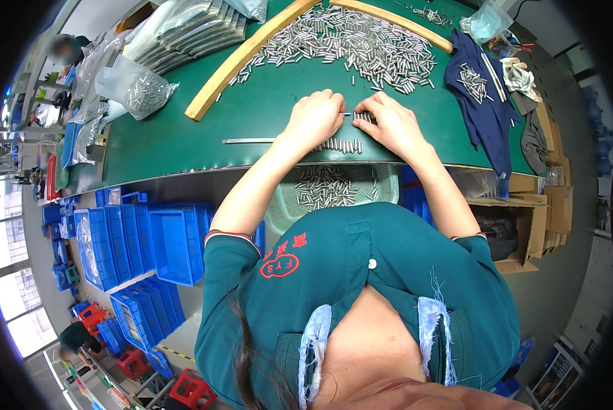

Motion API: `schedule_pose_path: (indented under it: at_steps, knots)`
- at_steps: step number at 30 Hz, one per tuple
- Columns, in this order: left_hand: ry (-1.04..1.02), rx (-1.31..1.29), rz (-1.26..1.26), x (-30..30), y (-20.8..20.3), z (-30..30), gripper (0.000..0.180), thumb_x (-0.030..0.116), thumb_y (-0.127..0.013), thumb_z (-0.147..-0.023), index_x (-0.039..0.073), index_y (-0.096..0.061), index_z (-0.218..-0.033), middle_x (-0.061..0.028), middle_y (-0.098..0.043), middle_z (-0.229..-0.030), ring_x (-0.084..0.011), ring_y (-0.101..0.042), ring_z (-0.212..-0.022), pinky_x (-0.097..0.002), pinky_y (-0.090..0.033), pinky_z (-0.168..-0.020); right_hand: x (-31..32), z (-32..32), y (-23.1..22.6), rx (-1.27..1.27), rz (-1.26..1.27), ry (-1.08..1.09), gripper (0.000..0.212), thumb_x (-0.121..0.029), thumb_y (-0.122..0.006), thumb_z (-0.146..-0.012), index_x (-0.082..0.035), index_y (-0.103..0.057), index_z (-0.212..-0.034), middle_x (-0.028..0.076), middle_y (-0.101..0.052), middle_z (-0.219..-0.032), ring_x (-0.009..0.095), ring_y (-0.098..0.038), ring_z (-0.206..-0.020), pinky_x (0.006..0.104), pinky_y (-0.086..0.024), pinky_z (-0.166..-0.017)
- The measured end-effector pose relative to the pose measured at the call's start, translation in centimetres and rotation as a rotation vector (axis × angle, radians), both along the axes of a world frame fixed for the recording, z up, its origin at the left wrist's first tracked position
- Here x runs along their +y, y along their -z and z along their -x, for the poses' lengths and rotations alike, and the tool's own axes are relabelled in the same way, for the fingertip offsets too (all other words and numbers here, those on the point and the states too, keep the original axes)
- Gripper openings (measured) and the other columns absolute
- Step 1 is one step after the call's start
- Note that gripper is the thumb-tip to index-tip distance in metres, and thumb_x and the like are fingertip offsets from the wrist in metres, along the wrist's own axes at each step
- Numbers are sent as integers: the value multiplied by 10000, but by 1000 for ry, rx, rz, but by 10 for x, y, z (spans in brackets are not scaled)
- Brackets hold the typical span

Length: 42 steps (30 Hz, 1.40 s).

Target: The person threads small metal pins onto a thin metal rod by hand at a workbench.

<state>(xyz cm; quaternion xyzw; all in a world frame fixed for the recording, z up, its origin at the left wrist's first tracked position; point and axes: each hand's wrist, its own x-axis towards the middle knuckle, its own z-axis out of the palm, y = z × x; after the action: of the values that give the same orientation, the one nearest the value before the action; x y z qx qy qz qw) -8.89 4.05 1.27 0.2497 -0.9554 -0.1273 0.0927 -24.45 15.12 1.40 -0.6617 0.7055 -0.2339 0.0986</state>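
Observation:
Over the green table (163,140) my two hands are close together near its front edge. My left hand (316,117) is closed, fingertips bent down; what they hold is hidden. My right hand (394,124) curls its thumb and fingers round a short row of small metal pins (362,117). Just in front of the hands lies a line of metal pins (344,145) side by side, partly covered by my left wrist. A flat thin metal strip (248,141) reaches out leftward from under my left forearm. Beyond the hands spreads a large heap of loose metal pins (361,44).
Wooden bars (234,72) bound the heap. Below the table edge is a pale green basket (388,184) with pins. Left stand a bag of pins (139,89) and stacked blue bins (173,236). Dark blue cloth (470,119) with pins lies right, above a cardboard box (528,236).

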Motion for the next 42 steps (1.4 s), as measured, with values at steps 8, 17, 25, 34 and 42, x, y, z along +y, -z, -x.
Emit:
schedule_pose_path:
  at_steps: [8,17,25,34,42]
  knots:
    - [-29,15,-69,9,-6,-4,138,188,-593,-834,80,-643,-903,-94,-610,-854,-277,-617,-872,-397,-500,-774,7,2,-11,-144,-61,83,332,-309,-668,-819,-102,-603,-1071,75,-591,-978,239,-620,-887,368,-491,-789]
    - [13,42,-103,16,-6,-2,135,160,-571,-842,93,-639,-937,-92,-593,-871,-281,-608,-891,-398,-496,-779,29,22,-7,-38,-41,209,163,-149,-560,-849,-93,-649,-973,82,-595,-987,266,-608,-957,400,-485,-833]
    - [3,57,-109,14,-7,-6,135,157,-570,-841,95,-641,-937,-91,-589,-865,-283,-603,-891,-397,-491,-784,29,15,-10,-35,-62,186,175,-130,-535,-842,-96,-653,-967,84,-594,-978,266,-606,-957,400,-487,-835]
    - [-4,92,-88,14,2,-8,127,143,-567,-839,92,-642,-929,-98,-587,-855,-290,-602,-885,-398,-489,-787,10,-4,-7,-26,7,57,234,-305,-652,-824,-136,-650,-985,49,-586,-948,229,-608,-920,379,-501,-785]
    - [-6,148,-95,25,-5,-18,142,131,-567,-842,84,-645,-951,-106,-589,-869,-291,-591,-877,-394,-484,-783,9,3,-5,56,10,-9,214,-308,-666,-813,-167,-658,-974,19,-566,-898,202,-602,-891,347,-497,-754]
